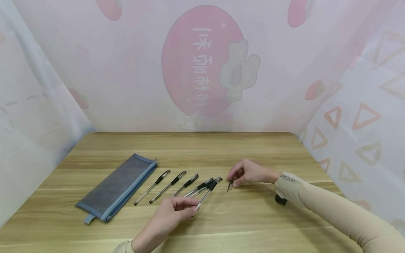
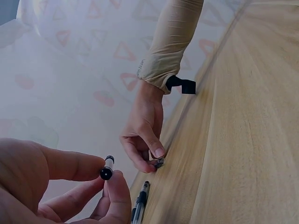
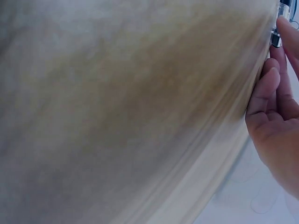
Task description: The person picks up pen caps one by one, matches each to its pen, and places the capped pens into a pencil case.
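My left hand [image 1: 172,216] pinches a clear-barrelled gel pen [image 1: 207,194] between thumb and fingers near its lower end. Its dark grip and top slant up to the right; the left wrist view shows it nearly end-on, black tip [image 2: 106,173] foremost. Thumb and fingertips of my right hand [image 1: 250,173] pinch a small clear pen cap with a dark clip [image 1: 230,185], close over the table and just right of the held pen's top. At the right wrist view's edge this cap [image 3: 276,38] is partly cut off. More pens [image 1: 168,187] lie slanted in a row left of the held one.
A grey-blue zippered mesh pencil case [image 1: 117,186] lies left of the pens, its pull tab towards me. Everything lies on a wooden table [image 1: 253,225]. A printed curtain [image 1: 133,70] hangs behind and at both sides. Something black [image 1: 281,199] hangs under the right sleeve cuff.
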`<state>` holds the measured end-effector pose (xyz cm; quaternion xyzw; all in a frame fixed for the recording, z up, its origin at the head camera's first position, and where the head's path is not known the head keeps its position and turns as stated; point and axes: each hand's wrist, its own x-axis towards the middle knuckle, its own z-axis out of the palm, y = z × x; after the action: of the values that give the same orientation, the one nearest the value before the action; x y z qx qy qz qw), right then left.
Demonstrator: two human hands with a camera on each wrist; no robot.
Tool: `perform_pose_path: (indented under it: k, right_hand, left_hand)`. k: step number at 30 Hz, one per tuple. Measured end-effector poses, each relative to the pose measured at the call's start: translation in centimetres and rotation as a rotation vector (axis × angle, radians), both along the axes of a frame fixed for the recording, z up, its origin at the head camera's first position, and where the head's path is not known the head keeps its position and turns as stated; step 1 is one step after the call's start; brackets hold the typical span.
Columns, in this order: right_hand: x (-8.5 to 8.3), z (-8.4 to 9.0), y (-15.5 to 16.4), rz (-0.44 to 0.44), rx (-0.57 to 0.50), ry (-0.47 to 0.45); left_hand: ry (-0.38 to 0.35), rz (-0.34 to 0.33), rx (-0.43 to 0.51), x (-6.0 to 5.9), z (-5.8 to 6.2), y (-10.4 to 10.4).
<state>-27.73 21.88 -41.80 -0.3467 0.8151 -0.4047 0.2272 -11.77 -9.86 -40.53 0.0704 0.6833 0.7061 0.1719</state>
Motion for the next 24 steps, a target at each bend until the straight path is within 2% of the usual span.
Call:
perform_pose_path:
  k: [7,24]
  right_hand:
    - [-0.31,-0.13,-0.18,0.067,-0.009,0.04]
    - [-0.49,-0.06,-0.46,0.087,0.007,0.026]
  left_hand:
    - [-0.013,0.002,-0.008,0.04,0.02,0.01]
    - [-0.029,0.008,0.004,0.18,-0.01,-0.12]
